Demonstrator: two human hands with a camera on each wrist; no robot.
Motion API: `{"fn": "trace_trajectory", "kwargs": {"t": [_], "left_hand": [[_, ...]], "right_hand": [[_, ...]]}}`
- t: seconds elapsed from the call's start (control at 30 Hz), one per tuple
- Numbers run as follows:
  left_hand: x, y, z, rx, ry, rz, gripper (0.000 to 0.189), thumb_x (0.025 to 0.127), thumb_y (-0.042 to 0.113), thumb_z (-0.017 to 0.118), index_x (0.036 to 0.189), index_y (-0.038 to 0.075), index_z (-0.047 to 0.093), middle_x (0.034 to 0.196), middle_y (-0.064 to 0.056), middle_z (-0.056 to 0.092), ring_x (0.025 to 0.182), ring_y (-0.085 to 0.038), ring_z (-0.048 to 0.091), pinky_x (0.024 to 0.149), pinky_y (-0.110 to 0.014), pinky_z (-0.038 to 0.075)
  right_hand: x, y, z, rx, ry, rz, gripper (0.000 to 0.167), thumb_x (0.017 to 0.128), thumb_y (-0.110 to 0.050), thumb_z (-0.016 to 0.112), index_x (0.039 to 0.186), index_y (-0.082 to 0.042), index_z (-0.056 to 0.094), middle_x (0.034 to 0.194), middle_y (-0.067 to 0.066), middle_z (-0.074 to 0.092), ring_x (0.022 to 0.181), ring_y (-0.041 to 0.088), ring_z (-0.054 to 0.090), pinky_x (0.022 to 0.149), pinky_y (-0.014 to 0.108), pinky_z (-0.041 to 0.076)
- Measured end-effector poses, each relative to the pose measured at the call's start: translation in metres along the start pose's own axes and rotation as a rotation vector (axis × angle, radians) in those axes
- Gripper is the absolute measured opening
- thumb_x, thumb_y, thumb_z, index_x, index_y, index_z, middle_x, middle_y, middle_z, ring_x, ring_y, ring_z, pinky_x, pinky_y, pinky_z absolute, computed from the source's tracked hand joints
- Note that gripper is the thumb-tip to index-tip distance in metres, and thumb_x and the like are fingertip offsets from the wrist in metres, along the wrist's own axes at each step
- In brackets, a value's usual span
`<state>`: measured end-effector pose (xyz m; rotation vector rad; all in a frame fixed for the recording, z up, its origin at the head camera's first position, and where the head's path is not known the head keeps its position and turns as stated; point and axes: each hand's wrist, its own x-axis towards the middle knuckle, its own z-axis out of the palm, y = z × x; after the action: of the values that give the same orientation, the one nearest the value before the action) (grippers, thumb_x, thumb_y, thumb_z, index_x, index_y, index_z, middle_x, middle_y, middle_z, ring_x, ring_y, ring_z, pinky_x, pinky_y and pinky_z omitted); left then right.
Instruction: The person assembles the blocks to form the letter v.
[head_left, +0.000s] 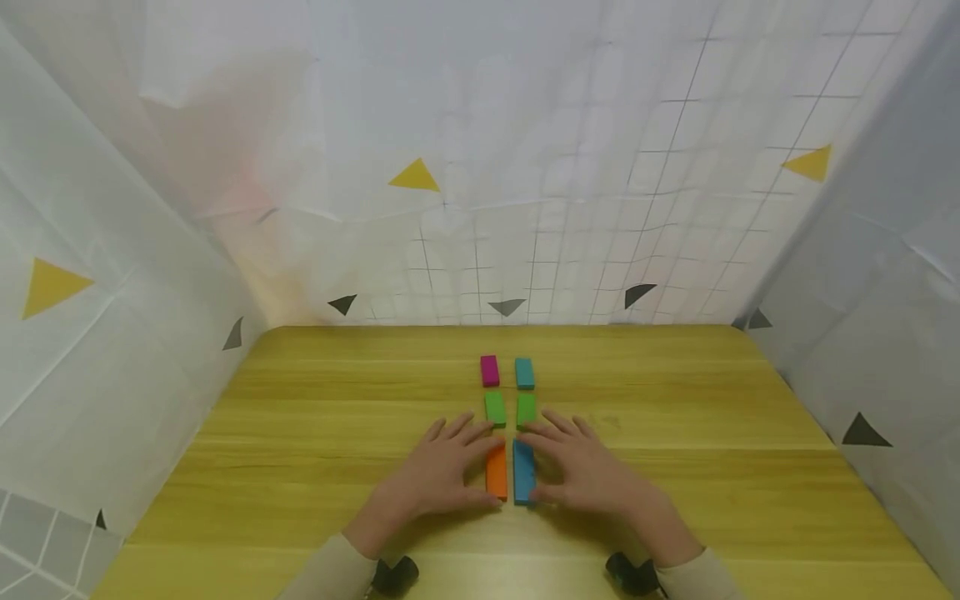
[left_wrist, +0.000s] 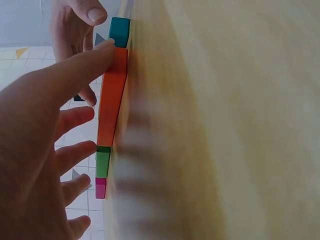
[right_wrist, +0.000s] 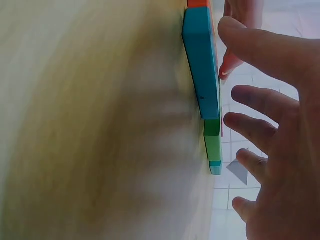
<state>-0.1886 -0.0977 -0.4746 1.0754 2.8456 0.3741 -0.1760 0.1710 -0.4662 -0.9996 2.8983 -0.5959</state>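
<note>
An orange block [head_left: 497,475] and a longer-looking blue block [head_left: 523,473] lie side by side on the table, a narrow gap between them. On the orange block's left my left hand [head_left: 442,475] spreads its fingers, forefinger by the far end and thumb by the near end. In the left wrist view its thumb tip overlaps the orange block's near end. My right hand [head_left: 588,475] mirrors this beside the blue block, fingers apart and relaxed. In the right wrist view its thumb [right_wrist: 250,42] is close over the blue block's near end.
Beyond the hands lie two green blocks [head_left: 495,409], then a magenta block [head_left: 490,371] on the left and a teal block [head_left: 524,374] on the right, forming two columns. White sheeting [head_left: 480,242] with triangle marks walls the wooden table [head_left: 337,375] at the back and sides.
</note>
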Motion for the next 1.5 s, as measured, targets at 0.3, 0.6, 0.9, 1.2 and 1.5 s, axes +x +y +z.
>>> {"fn": "trace_trajectory", "kwargs": {"t": [0.3, 0.6, 0.9, 1.2, 1.5], "left_hand": [[0.0, 0.002, 0.001, 0.021, 0.004, 0.02, 0.078, 0.083, 0.073, 0.059, 0.149, 0.033, 0.044, 0.16, 0.004, 0.038, 0.153, -0.032, 0.023, 0.12, -0.063, 0.018], [0.002, 0.002, 0.003, 0.02, 0.005, 0.033, 0.075, 0.083, 0.071, 0.061, 0.147, 0.033, 0.047, 0.156, 0.004, 0.043, 0.152, -0.032, 0.026, 0.119, -0.064, 0.021], [0.005, 0.003, -0.001, 0.008, -0.008, 0.025, 0.073, 0.082, 0.069, 0.064, 0.144, 0.034, 0.049, 0.154, 0.006, 0.046, 0.151, -0.03, 0.029, 0.119, -0.062, 0.021], [0.006, 0.003, 0.001, 0.015, 0.038, 0.051, 0.072, 0.079, 0.071, 0.066, 0.139, 0.032, 0.054, 0.148, 0.007, 0.052, 0.148, -0.027, 0.035, 0.118, -0.062, 0.025], [0.002, 0.011, -0.003, 0.003, 0.088, -0.006, 0.075, 0.076, 0.072, 0.068, 0.136, 0.028, 0.057, 0.143, 0.008, 0.056, 0.145, -0.03, 0.039, 0.117, -0.062, 0.027]], "right_hand": [[-0.002, -0.003, 0.002, 0.001, -0.032, -0.007, 0.07, 0.082, -0.049, 0.075, 0.142, -0.023, 0.054, 0.153, -0.001, 0.048, 0.151, 0.036, 0.026, 0.117, 0.069, 0.015], [-0.002, -0.005, 0.003, 0.0, -0.023, -0.015, 0.071, 0.079, -0.047, 0.078, 0.14, -0.02, 0.056, 0.152, 0.001, 0.05, 0.15, 0.038, 0.028, 0.115, 0.071, 0.017], [-0.001, -0.004, 0.004, 0.002, -0.039, 0.01, 0.072, 0.079, -0.049, 0.078, 0.142, -0.021, 0.054, 0.152, 0.001, 0.049, 0.15, 0.036, 0.027, 0.116, 0.069, 0.017], [-0.001, -0.007, 0.002, 0.001, -0.034, 0.006, 0.071, 0.078, -0.045, 0.08, 0.139, -0.018, 0.056, 0.151, 0.004, 0.051, 0.149, 0.038, 0.029, 0.116, 0.07, 0.018], [-0.002, -0.005, 0.004, 0.01, -0.028, 0.01, 0.071, 0.079, -0.047, 0.079, 0.14, -0.019, 0.055, 0.151, 0.003, 0.05, 0.15, 0.038, 0.029, 0.115, 0.071, 0.018]]}}
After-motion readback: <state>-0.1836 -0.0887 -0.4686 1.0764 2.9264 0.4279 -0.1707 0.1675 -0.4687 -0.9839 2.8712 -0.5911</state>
